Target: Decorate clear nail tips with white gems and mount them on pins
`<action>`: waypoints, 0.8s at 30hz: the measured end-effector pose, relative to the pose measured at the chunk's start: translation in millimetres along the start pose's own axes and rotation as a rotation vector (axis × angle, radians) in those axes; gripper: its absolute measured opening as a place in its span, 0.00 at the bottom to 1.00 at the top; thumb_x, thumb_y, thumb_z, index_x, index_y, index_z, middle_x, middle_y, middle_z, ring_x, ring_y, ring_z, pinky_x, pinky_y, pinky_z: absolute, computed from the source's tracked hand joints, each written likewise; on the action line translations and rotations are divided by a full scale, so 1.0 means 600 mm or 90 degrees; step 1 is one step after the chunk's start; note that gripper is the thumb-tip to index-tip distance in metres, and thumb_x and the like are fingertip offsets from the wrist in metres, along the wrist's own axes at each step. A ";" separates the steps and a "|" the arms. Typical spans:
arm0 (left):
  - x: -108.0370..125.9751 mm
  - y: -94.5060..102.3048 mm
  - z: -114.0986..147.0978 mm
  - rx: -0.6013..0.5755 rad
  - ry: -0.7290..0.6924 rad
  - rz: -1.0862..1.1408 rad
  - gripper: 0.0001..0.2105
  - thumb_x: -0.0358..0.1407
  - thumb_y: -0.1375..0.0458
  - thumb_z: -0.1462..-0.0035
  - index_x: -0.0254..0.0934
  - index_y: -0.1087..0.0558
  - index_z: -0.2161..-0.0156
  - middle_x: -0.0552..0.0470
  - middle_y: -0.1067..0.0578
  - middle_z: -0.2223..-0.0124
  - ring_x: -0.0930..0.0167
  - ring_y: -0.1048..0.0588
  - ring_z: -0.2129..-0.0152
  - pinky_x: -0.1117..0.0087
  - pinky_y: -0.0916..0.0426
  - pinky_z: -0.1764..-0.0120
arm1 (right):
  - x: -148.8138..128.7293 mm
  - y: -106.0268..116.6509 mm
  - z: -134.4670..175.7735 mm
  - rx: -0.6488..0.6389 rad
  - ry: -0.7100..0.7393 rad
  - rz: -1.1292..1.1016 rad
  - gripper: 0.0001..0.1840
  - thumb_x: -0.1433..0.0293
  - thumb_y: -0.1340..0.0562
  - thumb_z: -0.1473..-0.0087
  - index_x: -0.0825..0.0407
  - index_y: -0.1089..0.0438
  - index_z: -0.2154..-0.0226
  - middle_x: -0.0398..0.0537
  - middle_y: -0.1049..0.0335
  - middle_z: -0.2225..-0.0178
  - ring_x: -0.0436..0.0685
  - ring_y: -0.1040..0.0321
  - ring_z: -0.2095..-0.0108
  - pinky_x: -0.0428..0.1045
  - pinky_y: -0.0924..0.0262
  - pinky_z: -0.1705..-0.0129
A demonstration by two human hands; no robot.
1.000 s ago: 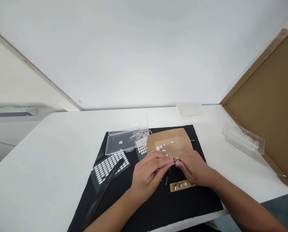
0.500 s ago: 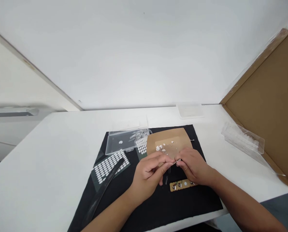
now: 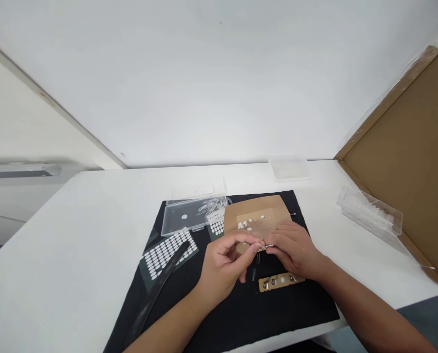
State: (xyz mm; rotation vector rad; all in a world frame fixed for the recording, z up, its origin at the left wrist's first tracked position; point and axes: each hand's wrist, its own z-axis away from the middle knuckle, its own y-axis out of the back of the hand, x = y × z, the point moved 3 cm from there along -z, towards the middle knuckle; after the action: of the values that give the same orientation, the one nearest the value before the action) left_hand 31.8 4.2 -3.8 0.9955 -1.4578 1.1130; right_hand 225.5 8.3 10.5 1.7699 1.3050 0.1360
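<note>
My left hand (image 3: 224, 262) and my right hand (image 3: 296, 247) meet over the front edge of a brown card (image 3: 254, 211). My right fingers pinch a small shiny metal piece (image 3: 268, 246). My left thumb and forefinger are closed at its left end; whatever lies between them is too small to make out. Small white dots (image 3: 243, 225) and clear scraps lie on the card. Below my hands, clear nail tips (image 3: 254, 273) rest on the black cloth (image 3: 241, 318). Beside them is a tan strip (image 3: 288, 282) carrying several small metal pieces.
Left of my hands lie a sheet of white oval stickers (image 3: 167, 252) and a curved black nail file (image 3: 160, 282). Behind them sits an open clear box (image 3: 180, 220) with clear nail tips. Another clear box (image 3: 369, 211) stands at right, near a cardboard panel (image 3: 406, 162).
My left fingertips have shifted slightly left, and my right hand has shifted a little too. More of the metal piece shows between them now.
</note>
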 end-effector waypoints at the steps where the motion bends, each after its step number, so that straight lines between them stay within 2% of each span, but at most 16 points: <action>1: 0.000 0.000 0.000 -0.002 -0.001 0.004 0.13 0.44 0.31 0.38 0.34 0.19 0.62 0.46 0.19 0.60 0.83 0.32 0.89 0.81 0.35 0.88 | -0.001 0.001 -0.001 0.008 0.010 0.002 0.10 0.66 0.45 0.25 0.50 0.29 0.57 0.44 0.24 0.69 0.53 0.35 0.71 0.50 0.45 0.64; 11: 0.004 -0.002 0.001 -0.047 -0.017 0.032 0.12 0.43 0.34 0.35 0.34 0.21 0.61 0.46 0.21 0.59 0.83 0.32 0.86 0.81 0.34 0.87 | -0.001 0.008 -0.005 0.033 0.046 0.037 0.09 0.68 0.43 0.26 0.51 0.28 0.57 0.44 0.25 0.70 0.52 0.34 0.71 0.50 0.45 0.65; 19: 0.010 0.000 -0.001 -0.015 -0.076 -0.057 0.12 0.42 0.37 0.32 0.35 0.22 0.61 0.46 0.23 0.60 0.76 0.28 0.75 0.79 0.27 0.76 | 0.003 0.004 -0.004 0.016 0.031 0.037 0.11 0.67 0.45 0.25 0.51 0.27 0.56 0.43 0.25 0.71 0.52 0.34 0.72 0.50 0.46 0.65; 24: 0.005 -0.001 0.000 0.020 -0.031 -0.052 0.15 0.47 0.37 0.34 0.35 0.25 0.61 0.50 0.24 0.66 0.76 0.29 0.79 0.78 0.30 0.80 | 0.002 0.004 -0.004 0.007 0.028 0.039 0.13 0.67 0.46 0.24 0.51 0.28 0.58 0.43 0.26 0.72 0.52 0.35 0.72 0.50 0.47 0.66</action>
State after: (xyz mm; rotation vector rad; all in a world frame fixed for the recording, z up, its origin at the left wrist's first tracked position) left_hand 31.9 3.7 -0.7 1.1010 -1.4293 1.0616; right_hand 226.1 10.8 12.9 1.8264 1.2848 0.2040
